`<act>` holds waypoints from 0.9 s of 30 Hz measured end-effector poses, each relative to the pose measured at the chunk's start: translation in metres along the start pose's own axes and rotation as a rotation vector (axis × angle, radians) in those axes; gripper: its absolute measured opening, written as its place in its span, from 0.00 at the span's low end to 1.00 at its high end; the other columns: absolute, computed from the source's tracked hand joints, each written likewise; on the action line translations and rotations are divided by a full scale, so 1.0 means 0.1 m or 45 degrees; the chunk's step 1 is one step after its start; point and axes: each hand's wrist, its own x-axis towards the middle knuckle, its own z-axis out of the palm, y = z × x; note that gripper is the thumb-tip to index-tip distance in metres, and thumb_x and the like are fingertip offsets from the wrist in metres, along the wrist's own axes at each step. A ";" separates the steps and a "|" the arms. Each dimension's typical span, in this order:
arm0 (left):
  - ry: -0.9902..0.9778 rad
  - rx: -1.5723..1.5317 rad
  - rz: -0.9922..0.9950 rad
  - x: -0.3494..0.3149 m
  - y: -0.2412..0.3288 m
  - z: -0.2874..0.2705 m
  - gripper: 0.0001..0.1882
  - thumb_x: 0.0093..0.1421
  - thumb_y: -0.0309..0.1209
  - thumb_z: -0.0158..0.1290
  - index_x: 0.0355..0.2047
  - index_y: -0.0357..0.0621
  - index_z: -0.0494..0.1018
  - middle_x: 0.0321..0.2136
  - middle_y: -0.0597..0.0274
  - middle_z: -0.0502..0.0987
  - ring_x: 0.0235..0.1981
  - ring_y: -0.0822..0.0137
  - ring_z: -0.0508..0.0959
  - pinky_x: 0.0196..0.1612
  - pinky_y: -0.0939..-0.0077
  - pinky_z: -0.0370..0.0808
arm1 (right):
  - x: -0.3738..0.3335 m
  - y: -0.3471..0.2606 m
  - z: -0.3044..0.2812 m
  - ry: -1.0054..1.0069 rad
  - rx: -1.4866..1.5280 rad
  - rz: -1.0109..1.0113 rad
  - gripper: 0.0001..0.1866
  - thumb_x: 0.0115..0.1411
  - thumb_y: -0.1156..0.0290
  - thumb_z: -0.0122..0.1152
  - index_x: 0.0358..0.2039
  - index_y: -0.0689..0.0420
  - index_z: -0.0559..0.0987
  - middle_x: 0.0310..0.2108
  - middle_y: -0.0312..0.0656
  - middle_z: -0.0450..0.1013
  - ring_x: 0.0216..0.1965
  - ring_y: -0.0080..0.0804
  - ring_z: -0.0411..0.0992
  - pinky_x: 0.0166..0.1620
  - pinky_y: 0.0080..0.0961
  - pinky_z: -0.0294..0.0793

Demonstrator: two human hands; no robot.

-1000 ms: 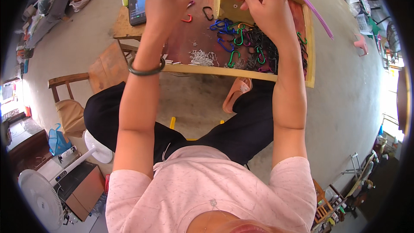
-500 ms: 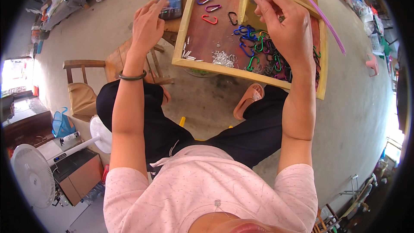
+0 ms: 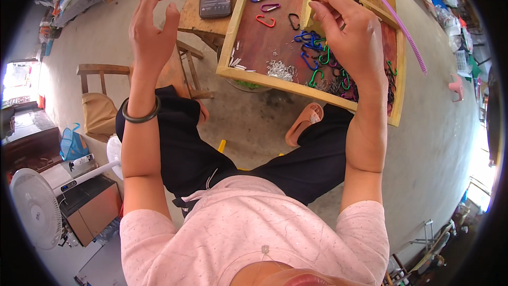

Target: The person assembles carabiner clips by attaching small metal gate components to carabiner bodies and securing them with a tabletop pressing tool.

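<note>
My left hand [image 3: 153, 29] is raised in the air left of the phone [image 3: 216, 0], touching nothing, its fingers bent and spread away from the thumb. The phone lies on the wooden table with its screen lit. Over the shallow wooden tray [image 3: 301, 90] hovers my right hand [image 3: 352, 34]. Its fingers are half curled, with a small gap between thumb and forefinger and nothing visible in it. Beneath it lies a heap of coloured carabiners [image 3: 314, 44], partly hidden by the hand. A red carabiner [image 3: 266, 24] and several others lie apart on the tray's left side.
A pile of small silver pins [image 3: 280, 70] and a few short metal rods [image 3: 237, 65] lie along the tray's near side. A purple coiled cord [image 3: 394, 17] runs over the tray's far right corner. A wooden chair [image 3: 103, 69] and white fan [image 3: 36, 209] stand at left.
My left hand has moved left, away from the phone, and its fingers have spread. The phone's screen shows a different picture. My right hand stays nearly still over the tray.
</note>
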 end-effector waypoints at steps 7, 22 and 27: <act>0.062 -0.400 -0.230 -0.16 0.30 0.10 0.11 0.66 0.23 0.54 0.48 0.39 0.80 0.34 0.63 0.85 0.41 0.70 0.83 0.51 0.74 0.75 | -0.06 -0.08 -0.01 -0.218 -0.084 0.069 0.07 0.63 0.66 0.63 0.37 0.54 0.83 0.32 0.41 0.81 0.33 0.45 0.79 0.36 0.38 0.77; -0.224 -0.758 -0.392 -0.48 0.69 0.37 0.05 0.64 0.20 0.59 0.40 0.34 0.81 0.24 0.63 0.81 0.25 0.76 0.80 0.32 0.82 0.75 | -0.53 -0.03 0.56 -0.793 -0.008 -0.156 0.04 0.57 0.73 0.65 0.33 0.54 0.79 0.31 0.39 0.72 0.36 0.42 0.75 0.37 0.35 0.75; -0.122 -0.809 -0.382 -0.46 0.67 0.42 0.05 0.65 0.22 0.59 0.39 0.33 0.81 0.25 0.63 0.81 0.25 0.76 0.79 0.32 0.82 0.75 | -0.48 -0.08 0.90 -0.740 0.055 -0.201 0.04 0.57 0.70 0.65 0.31 0.54 0.79 0.31 0.38 0.73 0.35 0.42 0.75 0.37 0.37 0.75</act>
